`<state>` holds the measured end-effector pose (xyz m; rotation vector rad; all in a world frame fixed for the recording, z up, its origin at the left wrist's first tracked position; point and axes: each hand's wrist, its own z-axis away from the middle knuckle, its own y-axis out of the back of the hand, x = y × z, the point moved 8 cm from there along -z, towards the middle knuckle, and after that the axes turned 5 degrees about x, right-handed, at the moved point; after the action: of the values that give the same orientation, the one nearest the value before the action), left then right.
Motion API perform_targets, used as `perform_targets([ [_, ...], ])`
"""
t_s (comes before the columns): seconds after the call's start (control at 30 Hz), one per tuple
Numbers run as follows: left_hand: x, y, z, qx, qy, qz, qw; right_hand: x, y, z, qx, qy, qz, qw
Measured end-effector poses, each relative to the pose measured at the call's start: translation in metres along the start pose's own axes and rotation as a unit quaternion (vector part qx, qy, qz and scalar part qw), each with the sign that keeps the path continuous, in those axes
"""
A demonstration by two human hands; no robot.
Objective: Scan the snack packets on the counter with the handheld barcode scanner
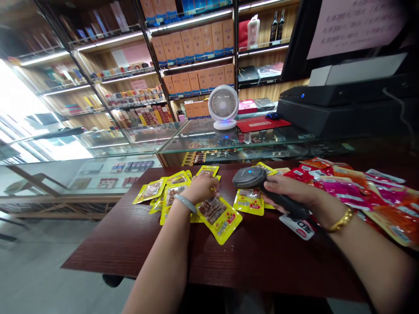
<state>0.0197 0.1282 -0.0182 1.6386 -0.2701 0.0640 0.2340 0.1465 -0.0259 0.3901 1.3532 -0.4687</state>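
Note:
In my right hand (288, 192) is a black handheld barcode scanner (250, 179), its head turned left above a yellow snack packet (248, 204). My fingers wrap round its handle. My left hand (204, 187) reaches over a pile of yellow snack packets (173, 194), fingers curled down among them; whatever the fingertips pinch is hidden. Just below that hand, a yellow packet with brown food (221, 220) lies tilted on the dark red-brown table (131, 244). A white packet with dark lettering (297, 226) rests under the scanner's handle.
Red, orange and purple packets (347, 192) cover the table's right side. Behind it stands a glass display counter (183, 139) with a white fan (223, 107), a red mat (262, 124) and a mouse (273, 115). A black machine (340, 113) sits at right. Stocked shelves line the wall.

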Motion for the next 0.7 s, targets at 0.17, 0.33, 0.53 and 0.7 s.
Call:
perform_targets([
  [0.17,-0.029,0.021,0.003,0.074,0.09,0.188,0.975,-0.008,-0.004,0.005,-0.002,0.005,-0.007,1.0],
  [0.33,-0.03,0.015,0.001,0.156,0.191,0.269,0.931,-0.003,-0.008,0.003,-0.021,0.013,-0.007,1.0],
  [0.53,-0.014,0.007,-0.003,0.163,0.182,0.314,0.918,-0.001,-0.014,0.0,-0.029,0.021,-0.007,0.999],
  [0.7,0.007,-0.007,-0.009,0.142,0.164,0.404,0.889,-0.005,-0.012,0.004,-0.023,0.03,-0.015,0.999],
])
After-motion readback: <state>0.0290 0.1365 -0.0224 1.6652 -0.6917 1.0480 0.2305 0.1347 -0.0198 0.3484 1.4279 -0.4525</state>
